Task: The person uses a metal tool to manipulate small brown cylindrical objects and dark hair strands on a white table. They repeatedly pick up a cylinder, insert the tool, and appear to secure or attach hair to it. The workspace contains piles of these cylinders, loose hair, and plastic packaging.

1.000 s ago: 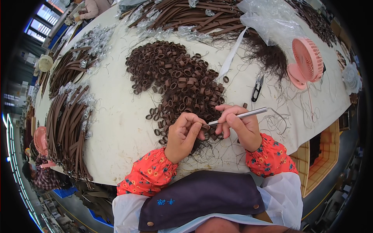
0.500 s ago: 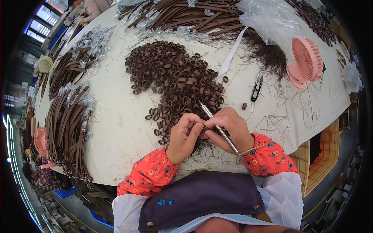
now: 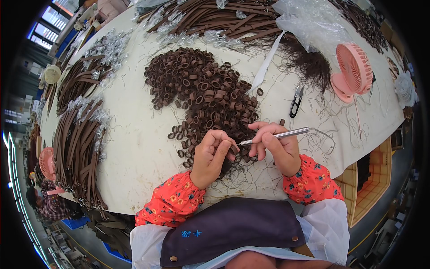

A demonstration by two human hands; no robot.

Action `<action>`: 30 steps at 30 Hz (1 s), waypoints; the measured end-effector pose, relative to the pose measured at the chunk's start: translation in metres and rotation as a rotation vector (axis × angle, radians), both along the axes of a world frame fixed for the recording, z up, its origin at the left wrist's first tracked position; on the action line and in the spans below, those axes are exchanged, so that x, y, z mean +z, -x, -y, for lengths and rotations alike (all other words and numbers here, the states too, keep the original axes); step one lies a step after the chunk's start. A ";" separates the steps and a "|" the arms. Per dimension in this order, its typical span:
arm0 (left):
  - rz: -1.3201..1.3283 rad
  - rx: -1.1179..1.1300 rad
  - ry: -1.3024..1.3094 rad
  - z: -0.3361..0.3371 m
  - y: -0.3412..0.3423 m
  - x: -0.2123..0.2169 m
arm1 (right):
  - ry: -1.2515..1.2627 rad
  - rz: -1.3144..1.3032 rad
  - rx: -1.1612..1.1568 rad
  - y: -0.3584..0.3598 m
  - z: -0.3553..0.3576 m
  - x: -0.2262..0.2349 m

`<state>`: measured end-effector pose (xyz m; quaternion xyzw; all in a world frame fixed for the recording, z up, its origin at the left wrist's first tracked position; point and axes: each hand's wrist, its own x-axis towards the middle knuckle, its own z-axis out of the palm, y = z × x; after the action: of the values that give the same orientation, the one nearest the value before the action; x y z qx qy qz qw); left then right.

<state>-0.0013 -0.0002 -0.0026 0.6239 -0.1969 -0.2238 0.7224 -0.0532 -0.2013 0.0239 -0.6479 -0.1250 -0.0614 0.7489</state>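
Observation:
A small brown belt loop (image 3: 233, 149) is pinched between the thumb and fingers of my left hand (image 3: 211, 157), which partly hide it. My right hand (image 3: 282, 150) grips a slim silver pen-shaped tool (image 3: 293, 132) with a thin cord at its back end. The tool lies almost level, its fine tip reaching the loop at my left fingertips; I cannot tell whether they touch. Just beyond both hands spreads a large heap of brown belt loops (image 3: 192, 69), with some loose ones along its left edge.
Black thread snips (image 3: 295, 102) and a pink fan (image 3: 351, 69) stand to the right on the white table (image 3: 127, 134). Bundles of brown straps (image 3: 78, 152) lie left, more straps (image 3: 228, 20) at the back beside clear plastic (image 3: 309, 22). Loose threads litter the right side.
My right hand has come away from the left fingertips and turned the tool from pointing forward to nearly level, tip toward the loop. My left hand stays almost in place.

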 end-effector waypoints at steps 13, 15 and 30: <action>-0.017 0.010 0.019 0.001 0.001 0.000 | 0.030 -0.005 0.027 0.000 -0.001 -0.004; -0.016 0.010 0.019 0.001 0.001 -0.001 | 0.037 -0.001 0.027 -0.001 0.000 -0.005; -0.017 0.028 0.056 0.001 0.001 0.001 | 0.237 0.069 -0.100 0.001 -0.004 -0.008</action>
<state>-0.0023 -0.0015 -0.0014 0.6041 -0.1881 -0.2134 0.7444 -0.0542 -0.1971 0.0157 -0.7347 -0.1249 -0.1057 0.6584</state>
